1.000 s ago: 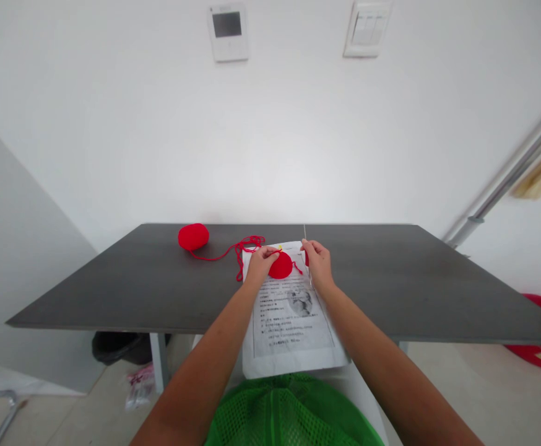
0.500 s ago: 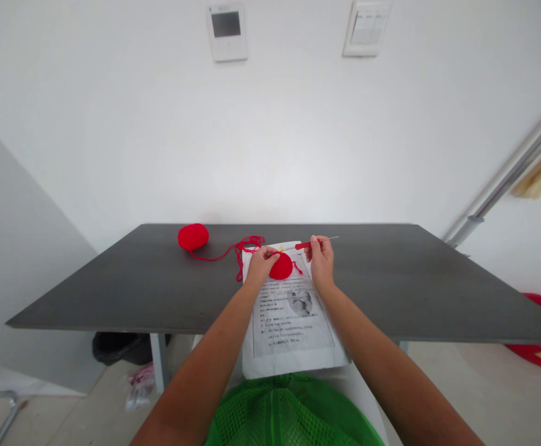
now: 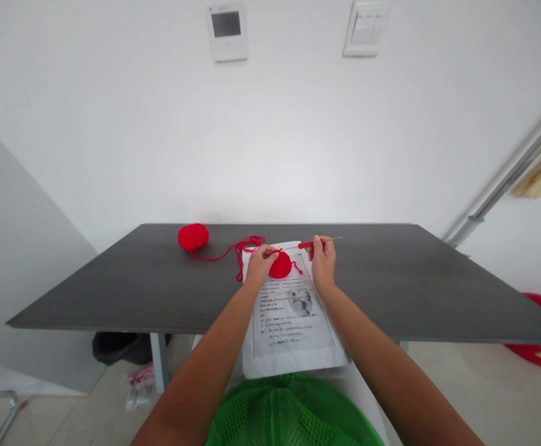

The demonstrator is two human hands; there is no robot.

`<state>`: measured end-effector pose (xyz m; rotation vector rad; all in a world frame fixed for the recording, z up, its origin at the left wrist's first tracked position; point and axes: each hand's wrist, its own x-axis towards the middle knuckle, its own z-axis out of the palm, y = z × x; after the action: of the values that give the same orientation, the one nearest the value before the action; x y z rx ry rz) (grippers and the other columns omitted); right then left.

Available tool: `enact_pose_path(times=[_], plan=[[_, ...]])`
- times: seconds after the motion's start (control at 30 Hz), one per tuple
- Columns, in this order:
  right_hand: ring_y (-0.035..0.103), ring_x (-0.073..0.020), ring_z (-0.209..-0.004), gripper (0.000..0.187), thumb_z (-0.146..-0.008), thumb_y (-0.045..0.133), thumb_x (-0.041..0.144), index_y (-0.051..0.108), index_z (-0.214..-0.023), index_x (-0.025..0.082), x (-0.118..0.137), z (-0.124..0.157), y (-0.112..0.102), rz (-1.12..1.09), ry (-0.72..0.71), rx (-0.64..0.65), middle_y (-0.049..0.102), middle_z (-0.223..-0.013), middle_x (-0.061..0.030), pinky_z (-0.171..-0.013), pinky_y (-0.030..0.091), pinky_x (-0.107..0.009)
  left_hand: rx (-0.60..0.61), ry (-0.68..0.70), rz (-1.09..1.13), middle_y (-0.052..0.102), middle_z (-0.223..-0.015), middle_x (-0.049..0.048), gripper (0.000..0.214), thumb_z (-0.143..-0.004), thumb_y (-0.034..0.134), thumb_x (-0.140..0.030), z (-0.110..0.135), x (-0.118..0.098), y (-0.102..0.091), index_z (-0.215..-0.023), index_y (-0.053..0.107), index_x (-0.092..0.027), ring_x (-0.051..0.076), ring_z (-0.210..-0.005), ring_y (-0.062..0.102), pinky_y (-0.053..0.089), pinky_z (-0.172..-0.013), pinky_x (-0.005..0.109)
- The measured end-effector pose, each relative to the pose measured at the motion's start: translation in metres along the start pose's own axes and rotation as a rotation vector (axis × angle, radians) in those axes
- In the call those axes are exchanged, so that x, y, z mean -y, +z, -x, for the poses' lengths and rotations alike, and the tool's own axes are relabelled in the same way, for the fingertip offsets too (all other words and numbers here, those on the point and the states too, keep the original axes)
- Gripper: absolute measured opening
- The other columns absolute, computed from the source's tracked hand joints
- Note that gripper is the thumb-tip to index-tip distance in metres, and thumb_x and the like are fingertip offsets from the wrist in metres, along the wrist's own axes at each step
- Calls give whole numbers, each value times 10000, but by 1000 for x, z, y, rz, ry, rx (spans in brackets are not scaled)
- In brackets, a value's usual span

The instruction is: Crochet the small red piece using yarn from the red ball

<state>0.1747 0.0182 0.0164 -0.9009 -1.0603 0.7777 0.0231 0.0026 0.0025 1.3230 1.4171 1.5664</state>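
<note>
While in R fingers (image 3: 317,242), hook (image 3: 304,245) nr crochet (image 3: 280,266)

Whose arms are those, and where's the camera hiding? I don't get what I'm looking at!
There's no robot here. Those arms belong to a person wearing a camera on their head, which looks forward and down. The bare left hand pinches a rounded red yarn piece. The bare right hand holds a red-handled tool with thin metal ends. On the dark table lie a red yarn ball, its loose strand, and a printed sheet poking past the near edge.
</note>
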Motion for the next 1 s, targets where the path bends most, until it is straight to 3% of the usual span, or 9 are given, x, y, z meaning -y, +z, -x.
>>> enact_pose_path(times=[0.23, 0.43, 0.57, 0.73, 0.83, 0.93, 1.0], plan=[[406, -87, -460, 271, -830, 493, 476, 460, -769, 214, 0, 1, 0, -4, 8, 33, 486, -563, 70, -463, 345, -211, 31, -4, 35, 618, -649, -2, 56, -630, 627, -182, 1, -4, 0, -683, 610, -181, 135, -623, 565, 429, -613, 250], [497, -97, -496, 357, -828, 427, 539, 465, -715, 203, -2, -3, 0, -108, 79, -64, 579, -611, 23, -481, 399, -215, 16, -30, 108, 553, -582, -40, 145, -628, 639, -205, 3, -4, 0, -765, 597, -188, 118, -556, 545, 413, -549, 226], [467, -85, -414, 366, -789, 498, 533, 528, -704, 178, 1, -2, 1, -160, 136, 90, 595, -530, 17, -447, 383, -214, 61, -27, 139, 554, -591, -43, 202, -642, 637, -225, 3, -4, -1, -838, 599, -198, 121, -552, 550, 411, -528, 222], [344, -61, -313, 388, -733, 616, 414, 540, -1048, 202, 8, 5, 2, -116, 134, 278, 574, -476, 80, -345, 275, -183, 69, -27, 157, 556, -585, -34, 221, -635, 620, -196, 1, -4, -1, -853, 655, -190, 119, -542, 537, 403, -521, 224], [358, -54, -316, 269, -731, 608, 372, 560, -939, 207, 9, 6, 3, -153, 150, 313, 614, -531, 63, -335, 278, -176, 67, -60, 182, 617, -650, -5, 217, -638, 617, -202, 0, -3, -1, -845, 680, -187, 130, -580, 563, 425, -550, 236], [476, -86, -380, 181, -742, 550, 357, 580, -784, 184, 9, 5, 4, -238, 234, 366, 646, -572, 10, -360, 333, -190, 73, -88, 221, 667, -715, 18, 218, -645, 620, -219, 0, -2, -2, -850, 689, -192, 153, -644, 601, 460, -609, 261], [566, -129, -465, 175, -726, 534, 335, 592, -779, 179, 9, 3, 5, -306, 312, 417, 667, -610, -19, -391, 382, -209, 74, -102, 264, 681, -737, 22, 228, -643, 627, -226, 1, -2, -3, -860, 685, -195, 162, -672, 614, 475, -639, 274]])
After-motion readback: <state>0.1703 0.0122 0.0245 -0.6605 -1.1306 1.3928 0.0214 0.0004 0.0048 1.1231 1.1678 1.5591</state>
